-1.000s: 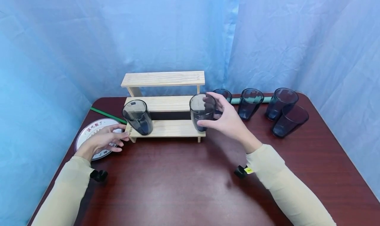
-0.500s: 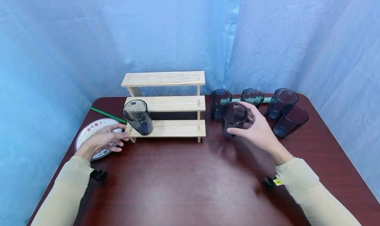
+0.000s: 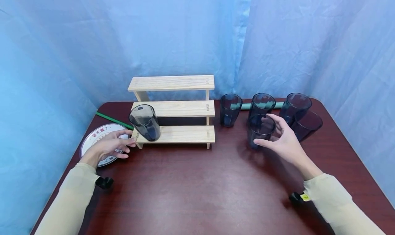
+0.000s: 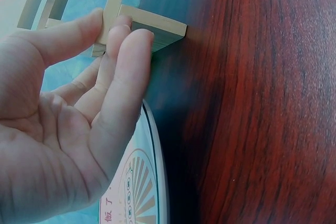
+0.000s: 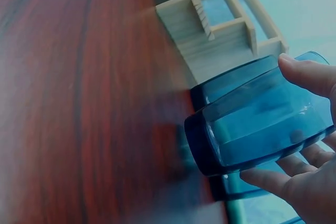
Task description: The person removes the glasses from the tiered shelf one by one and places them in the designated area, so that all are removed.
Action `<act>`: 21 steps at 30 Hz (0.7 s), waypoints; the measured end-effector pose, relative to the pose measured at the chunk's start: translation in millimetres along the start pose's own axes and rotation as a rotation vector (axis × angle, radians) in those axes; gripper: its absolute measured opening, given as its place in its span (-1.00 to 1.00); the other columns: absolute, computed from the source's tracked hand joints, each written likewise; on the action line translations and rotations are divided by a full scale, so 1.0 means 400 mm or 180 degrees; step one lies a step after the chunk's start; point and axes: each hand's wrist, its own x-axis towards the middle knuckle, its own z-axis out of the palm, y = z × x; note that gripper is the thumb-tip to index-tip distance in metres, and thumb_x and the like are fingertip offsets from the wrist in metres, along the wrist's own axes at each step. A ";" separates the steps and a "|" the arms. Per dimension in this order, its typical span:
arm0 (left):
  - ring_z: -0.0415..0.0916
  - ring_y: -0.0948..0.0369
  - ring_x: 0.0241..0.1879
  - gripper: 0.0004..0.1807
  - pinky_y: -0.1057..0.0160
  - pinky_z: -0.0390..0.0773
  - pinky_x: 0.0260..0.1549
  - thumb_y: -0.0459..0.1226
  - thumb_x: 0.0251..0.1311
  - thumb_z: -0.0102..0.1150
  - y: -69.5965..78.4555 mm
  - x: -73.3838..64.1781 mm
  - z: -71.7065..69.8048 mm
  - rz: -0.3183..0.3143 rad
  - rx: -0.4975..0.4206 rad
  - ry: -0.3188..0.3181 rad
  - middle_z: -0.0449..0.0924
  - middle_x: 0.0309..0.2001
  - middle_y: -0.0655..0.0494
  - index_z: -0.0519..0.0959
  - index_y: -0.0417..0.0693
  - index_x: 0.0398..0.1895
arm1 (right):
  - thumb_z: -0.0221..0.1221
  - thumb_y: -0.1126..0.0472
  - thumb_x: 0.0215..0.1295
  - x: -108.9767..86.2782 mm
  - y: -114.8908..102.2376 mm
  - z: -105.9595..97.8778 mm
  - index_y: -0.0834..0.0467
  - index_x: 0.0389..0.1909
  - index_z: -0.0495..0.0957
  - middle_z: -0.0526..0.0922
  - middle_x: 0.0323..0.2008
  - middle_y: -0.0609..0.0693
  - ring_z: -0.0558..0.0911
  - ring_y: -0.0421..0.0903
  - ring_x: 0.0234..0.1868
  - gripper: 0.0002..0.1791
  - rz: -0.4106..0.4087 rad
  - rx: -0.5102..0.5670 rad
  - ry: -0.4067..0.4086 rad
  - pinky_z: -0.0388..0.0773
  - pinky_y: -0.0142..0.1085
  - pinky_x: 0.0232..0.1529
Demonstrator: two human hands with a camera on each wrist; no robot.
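Observation:
A smoky blue glass tumbler (image 3: 261, 133) is in my right hand (image 3: 285, 142), thumb on the near side and fingers round the far side. In the right wrist view this tumbler (image 5: 262, 121) is upright over the table, in front of another glass; whether its base touches the table I cannot tell. My left hand (image 3: 111, 144) pinches the left end of the lowest step of a three-tier wooden shelf (image 3: 182, 134). The left wrist view shows the thumb and fingers of the left hand (image 4: 79, 93) at that corner. Another tumbler (image 3: 146, 125) stands on this step's left part.
Behind the held glass stand more tumblers, one (image 3: 229, 109) by the shelf, one (image 3: 262, 103) further right, two (image 3: 296, 106) (image 3: 307, 125) at the far right. A white plate (image 3: 95, 135) with red lettering lies under the left hand. A green strip (image 3: 112, 119) lies behind it.
My right hand has carried the tumbler off the lowest step's right end, to the right and nearer, in front of the other glasses. The left hand has stayed on the shelf's corner.

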 end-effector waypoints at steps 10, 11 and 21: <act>0.57 0.20 -0.37 -0.19 0.07 0.72 -0.24 -0.03 0.36 0.29 0.002 0.000 0.000 0.0003 0.0019 0.0013 0.66 -0.12 -0.01 0.14 -0.18 0.50 | 0.53 0.19 0.12 0.000 0.031 -0.016 0.00 0.55 0.11 0.43 0.34 0.06 0.50 -0.19 0.23 0.05 0.0035 0.0063 0.0087 0.54 -0.54 0.01; 0.57 0.20 -0.37 -0.19 0.07 0.72 -0.24 -0.03 0.36 0.29 0.002 -0.001 0.000 -0.0001 0.0014 0.0012 0.66 -0.11 -0.02 0.14 -0.18 0.50 | 0.52 0.19 0.13 0.000 0.033 -0.017 0.00 0.55 0.10 0.42 0.33 0.07 0.51 -0.20 0.22 0.05 0.0035 0.0067 0.0091 0.54 -0.54 0.00; 0.56 0.19 -0.36 -0.22 0.06 0.72 -0.23 -0.06 0.39 0.27 0.003 -0.004 0.001 0.0010 0.0009 -0.0007 0.64 -0.06 -0.09 0.15 -0.18 0.49 | 0.47 0.31 0.17 0.000 0.056 -0.023 0.04 0.56 0.05 0.39 0.32 0.22 0.53 -0.19 0.16 0.04 -0.0144 0.0092 0.0062 0.56 -0.54 -0.05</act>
